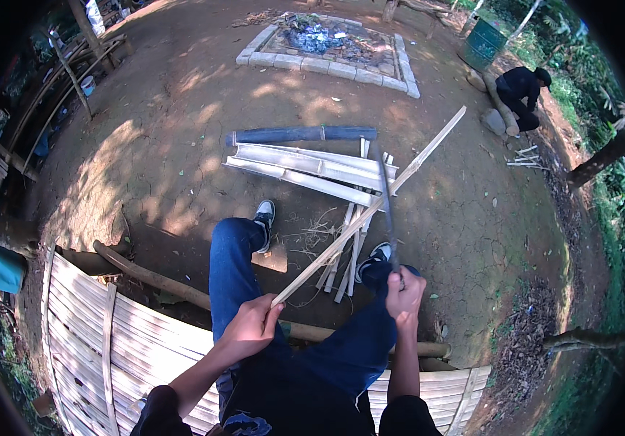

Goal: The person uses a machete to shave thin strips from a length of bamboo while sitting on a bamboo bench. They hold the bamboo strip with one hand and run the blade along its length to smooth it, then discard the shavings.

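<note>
My left hand (251,320) is closed round the near end of a long, pale bamboo strip (330,251), which slants away to the upper right. My right hand (405,294) grips the handle of what looks like a machete (387,192). Its long, dark, narrow blade points away from me and crosses the strip in this view; I cannot tell whether they touch. Beyond my feet lie split bamboo halves (305,166), hollow side up, beside a dark bamboo piece (283,136). Several thin strips (346,265) lie on the ground by my right shoe.
I sit on a slatted bamboo bench (160,341) with a round pole (160,285) along its front. Farther off is a stone-edged fire pit (319,65) with ash. At the right, a person (521,94) crouches near a log (497,105) and a green drum (484,43).
</note>
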The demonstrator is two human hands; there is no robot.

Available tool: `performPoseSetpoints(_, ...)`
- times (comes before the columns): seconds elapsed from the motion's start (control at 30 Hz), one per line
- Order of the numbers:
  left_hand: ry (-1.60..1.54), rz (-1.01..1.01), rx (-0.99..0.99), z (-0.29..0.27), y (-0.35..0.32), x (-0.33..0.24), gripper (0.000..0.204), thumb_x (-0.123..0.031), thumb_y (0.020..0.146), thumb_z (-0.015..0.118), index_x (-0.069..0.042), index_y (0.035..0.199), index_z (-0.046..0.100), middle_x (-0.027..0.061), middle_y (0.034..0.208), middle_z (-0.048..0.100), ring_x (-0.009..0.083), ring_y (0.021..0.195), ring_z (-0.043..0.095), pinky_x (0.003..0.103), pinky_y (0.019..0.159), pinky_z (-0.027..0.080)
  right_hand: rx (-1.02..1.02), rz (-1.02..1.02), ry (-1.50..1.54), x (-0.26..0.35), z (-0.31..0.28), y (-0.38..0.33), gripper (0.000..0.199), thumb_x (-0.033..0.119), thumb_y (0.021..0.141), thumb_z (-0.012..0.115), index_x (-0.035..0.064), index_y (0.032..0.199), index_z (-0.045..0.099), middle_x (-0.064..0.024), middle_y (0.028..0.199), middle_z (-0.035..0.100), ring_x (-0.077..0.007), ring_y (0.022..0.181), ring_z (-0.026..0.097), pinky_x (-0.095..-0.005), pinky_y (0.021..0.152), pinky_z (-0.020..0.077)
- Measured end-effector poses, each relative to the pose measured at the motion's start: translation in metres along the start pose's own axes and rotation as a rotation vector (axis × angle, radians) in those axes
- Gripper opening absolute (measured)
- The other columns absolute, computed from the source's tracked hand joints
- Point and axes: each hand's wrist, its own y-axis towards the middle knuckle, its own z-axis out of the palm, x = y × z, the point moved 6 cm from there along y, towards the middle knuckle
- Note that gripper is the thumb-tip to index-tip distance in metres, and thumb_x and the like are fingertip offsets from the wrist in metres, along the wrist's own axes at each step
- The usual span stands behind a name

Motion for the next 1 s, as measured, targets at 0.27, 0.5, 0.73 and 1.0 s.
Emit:
performPoseSetpoints(0.27, -0.021, 0.378, -0.132, 0.011, 0.013, -0.014, 0.017, -0.010, 0.093, 0.050, 0.004, 0.088, 0.057, 0.0176, 0.058, 0.051, 0.0280, 0.050, 0.053, 0.036, 0.051, 0.039, 0.270, -0.434, -0.256, 0.072, 0.050, -0.031, 0.050, 0.053, 0.069, 0.071, 0.0076, 0.059, 0.053, -0.0060, 0.053, 0.055, -0.0237, 0.047, 0.058, -0.0354, 0.045, 0.0448)
performPoseSetpoints(0.5, -0.009, -0.086, 0.072, 0.011, 0.003, -0.002, 0.019, -0.012, 0.093, 0.050, 0.004, 0.083, 0.055, 0.0193, 0.060, 0.052, 0.0345, 0.055, 0.054, 0.039, 0.053, 0.040, 0.212, -0.024, -0.145, 0.027, 0.043, -0.008, 0.038, 0.041, 0.076, 0.068, 0.0056, 0.066, 0.060, -0.0132, 0.054, 0.057, -0.0328, 0.052, 0.059, -0.0403, 0.049, 0.0468)
performPoseSetpoints(0.73, 0.032, 0.003, 0.052, 0.015, 0.005, 0.004, 0.021, -0.013, 0.092, 0.050, 0.006, 0.083, 0.051, 0.0277, 0.073, 0.055, 0.0456, 0.072, 0.056, 0.046, 0.061, 0.043, 0.270, -0.361, -0.279, 0.069, 0.058, -0.026, 0.050, 0.055, 0.066, 0.072, 0.0087, 0.058, 0.054, -0.0071, 0.053, 0.056, -0.0256, 0.048, 0.059, -0.0363, 0.046, 0.0468)
performPoseSetpoints(1.0, -0.027, -0.011, 0.054, 0.013, 0.003, 0.004, 0.019, -0.011, 0.092, 0.051, 0.004, 0.081, 0.053, 0.0218, 0.062, 0.051, 0.0390, 0.057, 0.052, 0.040, 0.054, 0.041, 0.319, -0.217, -0.168, 0.045, 0.062, -0.030, 0.046, 0.048, 0.073, 0.069, 0.0051, 0.064, 0.056, -0.0115, 0.056, 0.057, -0.0302, 0.051, 0.060, -0.0397, 0.049, 0.0474)
